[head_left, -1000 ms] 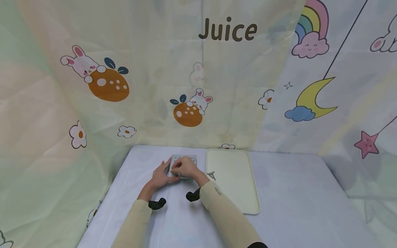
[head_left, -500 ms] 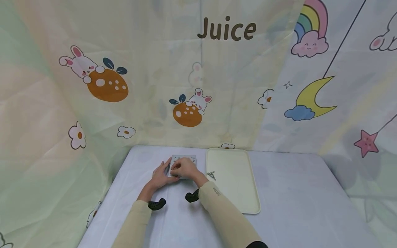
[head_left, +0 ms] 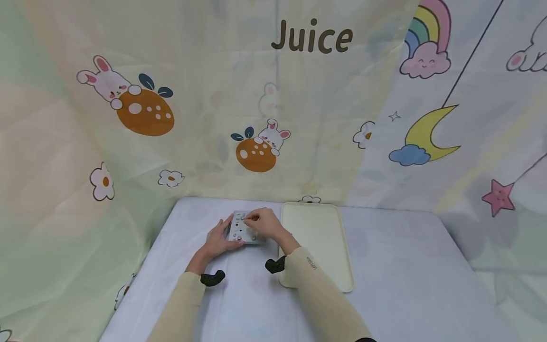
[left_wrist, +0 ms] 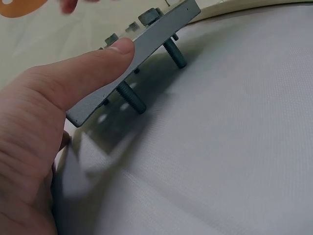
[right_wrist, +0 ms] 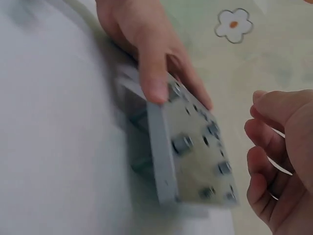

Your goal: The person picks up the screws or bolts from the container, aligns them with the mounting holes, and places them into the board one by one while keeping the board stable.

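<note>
A grey metal plate point(head_left: 245, 233) with several holes stands raised near the table's far edge. Hex bolts point(right_wrist: 182, 144) sit in some of its holes; in the left wrist view their threaded shanks point(left_wrist: 131, 98) stick out underneath. My left hand point(head_left: 217, 240) grips the plate's left end, thumb point(left_wrist: 105, 63) along the near edge and fingers on the far side. My right hand point(head_left: 264, 223) hovers over the plate's right part. In the right wrist view its fingers point(right_wrist: 266, 134) are loosely curled, apart from the plate, with nothing visible between them.
A cream tray point(head_left: 316, 232) lies right of the plate, partly covered by my right forearm. White cloth point(head_left: 397, 266) covers the table. A printed curtain point(head_left: 205, 95) rises behind and at both sides.
My right hand has drawn back from the plate's left near part towards the right and far side, uncovering bolts and holes. The loose bolts on the tray are now hidden. The left hand keeps its hold.
</note>
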{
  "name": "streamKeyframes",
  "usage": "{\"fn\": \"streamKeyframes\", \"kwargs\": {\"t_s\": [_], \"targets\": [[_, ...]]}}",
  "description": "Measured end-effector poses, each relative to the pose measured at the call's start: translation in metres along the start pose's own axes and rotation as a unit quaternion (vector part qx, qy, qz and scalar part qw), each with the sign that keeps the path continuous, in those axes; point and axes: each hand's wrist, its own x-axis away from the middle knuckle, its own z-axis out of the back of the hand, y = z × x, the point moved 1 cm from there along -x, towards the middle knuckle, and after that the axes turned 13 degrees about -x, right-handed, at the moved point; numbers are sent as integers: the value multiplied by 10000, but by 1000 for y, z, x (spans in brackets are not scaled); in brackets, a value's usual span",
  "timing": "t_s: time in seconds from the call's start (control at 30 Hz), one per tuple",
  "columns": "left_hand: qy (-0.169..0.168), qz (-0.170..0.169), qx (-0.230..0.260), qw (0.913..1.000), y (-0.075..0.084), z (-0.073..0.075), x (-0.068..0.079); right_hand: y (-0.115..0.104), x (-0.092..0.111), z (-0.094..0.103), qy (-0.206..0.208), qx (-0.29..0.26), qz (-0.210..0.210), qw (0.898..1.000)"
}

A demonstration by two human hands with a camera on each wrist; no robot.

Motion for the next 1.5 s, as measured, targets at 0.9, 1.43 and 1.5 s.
{"fn": "streamKeyframes", "kwargs": {"t_s": [0.9, 1.43, 1.5], "targets": [[65, 36, 26, 10000, 2, 5, -5, 67, 52, 89, 189, 698, -786, 9943], [83, 72, 57, 9999, 2, -3, 1, 86, 61, 72, 220, 563, -1144, 9916], [29, 45, 57, 10000, 2, -3, 1, 86, 60, 70, 184, 756, -1222, 9894]]}}
